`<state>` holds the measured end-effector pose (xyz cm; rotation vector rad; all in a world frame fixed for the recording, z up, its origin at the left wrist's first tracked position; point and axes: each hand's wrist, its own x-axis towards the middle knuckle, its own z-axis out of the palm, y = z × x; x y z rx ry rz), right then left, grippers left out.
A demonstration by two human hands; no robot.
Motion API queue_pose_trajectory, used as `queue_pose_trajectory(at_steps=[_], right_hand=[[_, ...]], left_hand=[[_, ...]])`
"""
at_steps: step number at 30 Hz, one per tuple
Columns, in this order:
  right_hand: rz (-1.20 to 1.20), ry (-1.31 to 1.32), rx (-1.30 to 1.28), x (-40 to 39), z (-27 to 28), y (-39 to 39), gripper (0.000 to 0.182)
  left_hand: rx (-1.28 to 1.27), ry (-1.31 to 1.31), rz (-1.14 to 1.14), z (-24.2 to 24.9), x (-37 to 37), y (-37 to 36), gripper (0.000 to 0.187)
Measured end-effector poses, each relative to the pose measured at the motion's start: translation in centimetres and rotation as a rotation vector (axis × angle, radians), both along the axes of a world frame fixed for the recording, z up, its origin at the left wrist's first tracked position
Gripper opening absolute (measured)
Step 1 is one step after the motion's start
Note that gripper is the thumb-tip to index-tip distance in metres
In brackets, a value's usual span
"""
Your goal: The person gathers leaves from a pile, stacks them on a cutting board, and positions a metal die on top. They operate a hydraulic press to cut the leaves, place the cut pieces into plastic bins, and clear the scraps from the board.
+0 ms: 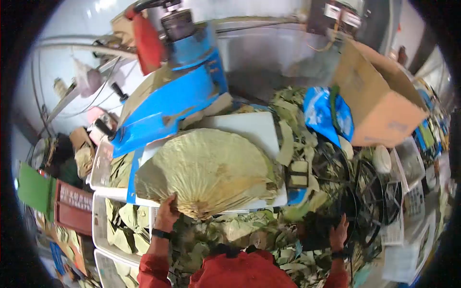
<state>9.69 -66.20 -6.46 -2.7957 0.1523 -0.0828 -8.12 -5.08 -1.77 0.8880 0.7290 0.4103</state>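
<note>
A large dried lotus leaf (216, 168), pale green-brown and folded into a fan shape, lies over a white board (261, 125) of a blue press-like machine (168, 105). My left hand (167, 214) is closed on the leaf's lower left edge, near its gathered point. My right hand (339, 233) is off to the right, beside a black round wire frame (353, 192). Its fingers stretch upward, and nothing shows in them. Leaf scraps (288, 259) are heaped below the board and around my body.
White baskets of cut leaf pieces (127, 225) stand at the left. A cardboard box (379, 96) and a blue plastic bag (326, 113) are at the back right. The machine has black-knobbed levers (103, 128) on its left. A red cloth (146, 43) hangs above.
</note>
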Motion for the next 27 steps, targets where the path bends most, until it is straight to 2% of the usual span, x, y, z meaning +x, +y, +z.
queue_pose_trajectory(at_steps=[1, 2, 3, 4, 5, 7, 8, 9, 10, 11, 12, 13, 15, 16, 17, 18, 19, 21, 23, 26, 27], right_hand=[[-0.07, 0.102, 0.071, 0.2, 1.2, 0.4, 0.074], [-0.114, 0.168, 0.229, -0.3, 3.5, 1.9, 0.071], [-0.109, 0.152, 0.337, -0.1, 3.5, 2.4, 0.068], [-0.103, 0.136, 0.446, 0.1, 3.5, 2.8, 0.065], [-0.051, 0.033, 0.512, 0.6, 1.2, 1.2, 0.061], [-0.063, 0.066, 0.736, 1.6, 0.0, -0.5, 0.042], [-0.014, -0.013, 0.906, 1.7, 0.8, 0.5, 0.04], [0.037, -0.085, 1.073, 1.4, 3.7, 3.6, 0.038], [0.143, -0.105, 0.838, 0.6, 9.3, 8.7, 0.036], [0.234, -0.149, 0.603, -0.1, 14.9, 13.9, 0.035], [0.301, 0.019, 0.844, -0.4, 18.9, 18.3, 0.033], [0.366, 0.191, 1.083, -0.4, 21.7, 22.0, 0.032], [0.788, 0.017, 0.344, 1.3, 23.0, 28.8, 0.046], [0.937, -0.032, 0.249, 1.5, 23.5, 33.0, 0.052], [1.083, -0.09, 0.202, 1.5, 23.7, 36.6, 0.051], [1.174, -0.022, 0.184, 2.0, 23.3, 39.9, 0.042], [1.231, -0.032, 0.052, 2.6, 22.0, 42.4, 0.041], [1.319, -0.03, 0.083, 2.9, 21.4, 46.8, 0.04], [1.378, -0.037, 0.074, 2.7, 20.4, 49.9, 0.039], [1.4, -0.009, 0.042, 3.0, 17.1, 51.9, 0.037], [1.393, -0.007, -0.01, 2.7, 16.2, 52.2, 0.037]], left_hand=[[0.225, 0.004, -0.028, 0.7, -0.4, -1.1, 0.019], [-0.013, 0.019, 0.001, 1.4, 0.0, -1.0, 0.018], [-0.252, 0.041, 0.06, 2.1, 0.4, -0.8, 0.017], [-0.351, -0.045, 0.043, 0.8, 0.4, -0.3, 0.017], [-0.326, 0.01, 0.058, 1.2, 0.2, -0.3, 0.017], [-0.328, 0.06, 0.07, 1.8, 0.4, -0.5, 0.016], [-0.357, 0.054, 0.068, 1.8, 1.0, -0.7, 0.016], [-0.388, 0.053, 0.069, 1.8, 1.2, -0.9, 0.016], [-0.418, 0.052, 0.07, 1.5, 0.8, -0.7, 0.016], [-0.349, 0.065, -0.054, 0.0, 0.1, -0.1, 0.018], [-0.349, 0.05, -0.013, 1.4, 0.6, -0.8, 0.018], [-0.38, 0.037, -0.014, 0.8, 0.5, -0.7, 0.016], [-0.439, 0.033, 0.038, 1.3, 0.6, -0.8, 0.008], [-0.461, -0.014, -0.023, 0.7, 0.2, -0.4, 0.008], [-0.482, -0.061, -0.084, -0.2, -0.2, -0.1, 0.008], [-0.502, -0.107, -0.145, -0.9, -0.6, 0.3, 0.008], [-0.417, 0.085, -0.111, 1.5, -0.3, 0.0, 0.01], [-0.39, 0.08, -0.045, 2.5, -0.1, -0.7, 0.013], [-0.452, -0.063, 0.126, 1.7, 0.7, -1.5, 0.018], [-0.475, -0.058, 0.137, 1.7, 0.4, -1.6, 0.019], [-0.171, 0.048, -0.042, 1.6, -0.2, -1.1, 0.021]])
